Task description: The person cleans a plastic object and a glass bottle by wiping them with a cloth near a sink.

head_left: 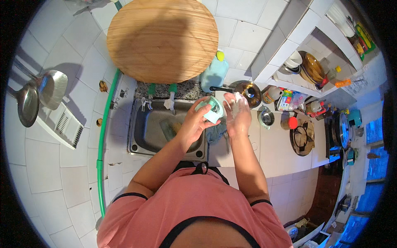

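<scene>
My left hand [198,121] grips a pale mint-green cup [214,110], tilted above the right rim of the steel sink [149,124]. Just to its right, my right hand [238,116] is raised over the counter with white suds and a whitish wad, perhaps a sponge, against its fingers. Inside the sink lies a dark, flat-looking item [169,130], partly covered by my left forearm. A grey-blue cloth [215,133] rests on the counter beside the sink, and a fork [227,143] lies close to my right wrist.
Behind the sink stand a large round wooden board [162,40] and a light-blue jug [214,74]. Further right are a glass-lidded pan [248,93], a mug [266,117], a red-lidded jar [291,123] and a burner grate [302,136]. Metal ladles [29,102] hang at the left wall.
</scene>
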`<control>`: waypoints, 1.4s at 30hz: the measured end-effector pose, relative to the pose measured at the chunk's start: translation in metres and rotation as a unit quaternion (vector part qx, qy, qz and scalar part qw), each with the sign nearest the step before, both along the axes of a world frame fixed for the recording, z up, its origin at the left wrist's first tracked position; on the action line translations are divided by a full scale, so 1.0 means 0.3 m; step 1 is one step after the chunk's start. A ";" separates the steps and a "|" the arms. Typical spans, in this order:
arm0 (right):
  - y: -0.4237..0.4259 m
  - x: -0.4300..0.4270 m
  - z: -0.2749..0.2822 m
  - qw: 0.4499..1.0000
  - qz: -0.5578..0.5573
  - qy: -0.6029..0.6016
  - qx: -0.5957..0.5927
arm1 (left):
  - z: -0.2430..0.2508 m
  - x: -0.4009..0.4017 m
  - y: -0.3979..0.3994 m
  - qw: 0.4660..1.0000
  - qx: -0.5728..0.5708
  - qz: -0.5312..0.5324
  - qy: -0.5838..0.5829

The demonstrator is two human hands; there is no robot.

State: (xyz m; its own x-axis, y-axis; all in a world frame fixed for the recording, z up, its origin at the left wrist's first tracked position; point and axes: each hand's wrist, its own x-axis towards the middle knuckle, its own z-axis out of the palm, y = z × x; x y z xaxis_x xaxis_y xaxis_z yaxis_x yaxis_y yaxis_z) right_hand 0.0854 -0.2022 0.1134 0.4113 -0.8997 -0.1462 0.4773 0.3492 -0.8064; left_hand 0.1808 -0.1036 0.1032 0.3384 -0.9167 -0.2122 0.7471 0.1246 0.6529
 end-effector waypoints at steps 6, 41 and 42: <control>0.088 0.055 -0.060 0.861 -0.088 0.226 -0.447 | 0.033 -0.032 -0.024 0.969 0.037 0.104 -0.222; 0.027 -0.013 0.000 1.000 0.029 0.010 0.006 | -0.058 0.023 -0.006 0.979 -0.036 -0.039 -0.199; 0.056 -0.008 0.008 0.997 -0.007 0.015 -0.081 | -0.055 0.016 -0.014 0.994 -0.055 -0.029 -0.086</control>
